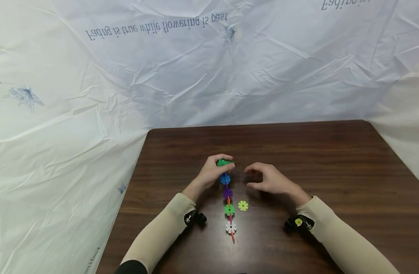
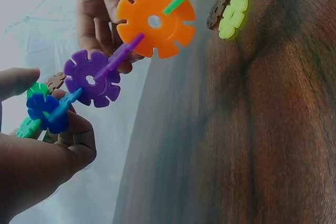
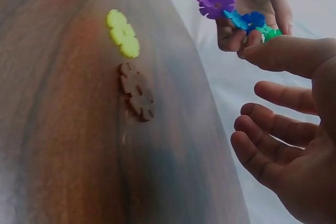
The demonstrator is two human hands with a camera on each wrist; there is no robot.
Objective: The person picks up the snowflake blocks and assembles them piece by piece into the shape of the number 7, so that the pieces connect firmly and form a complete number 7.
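A chain of interlocked, notched plastic snowflake discs runs from my left hand (image 1: 212, 171) toward the table's near side. My left hand pinches its far end by the green disc (image 1: 222, 163). Below that come a blue disc (image 1: 225, 179), a purple disc (image 1: 228, 193), another green disc (image 1: 229, 209) and a white disc (image 1: 231, 227), with other discs set edge-on between them. In the left wrist view a brown disc (image 2: 56, 81) also shows at the held end. My right hand (image 1: 272, 179) hovers to the right, fingers loosely bent, holding nothing.
On the dark wooden table (image 1: 332, 160), a yellow disc (image 1: 243, 206) lies right of the chain. Beside it is a loose brown disc (image 3: 137, 93), hard to see against the wood. White printed sheeting (image 1: 195, 76) hangs behind the table and at its sides.
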